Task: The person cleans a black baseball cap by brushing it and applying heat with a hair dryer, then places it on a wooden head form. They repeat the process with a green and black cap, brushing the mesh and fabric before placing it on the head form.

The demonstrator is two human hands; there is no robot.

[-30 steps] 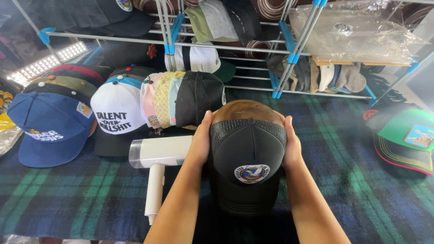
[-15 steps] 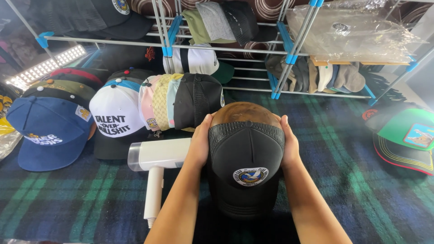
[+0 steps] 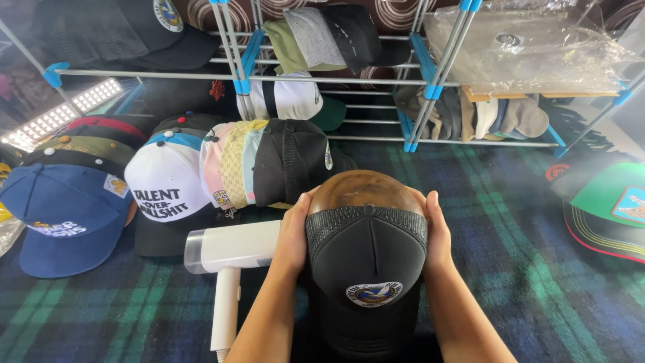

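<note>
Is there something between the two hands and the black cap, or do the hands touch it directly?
Nothing visible stands between them. The left hand and the right hand press straight against the sides of the black cap, which sits on a brown rounded form. The white handheld device lies beside the left hand.

A white handheld garment steamer [image 3: 225,259] lay on the dark green-and-blue plaid cloth [image 3: 531,269]. Left of it sat a blue cap [image 3: 64,215] and a white-fronted lettered cap [image 3: 168,191], with a row of pastel caps [image 3: 235,165] nested together. Behind stood a metal wire rack with blue joints [image 3: 416,57], holding folded caps and a clear plastic bag [image 3: 531,44].
</note>
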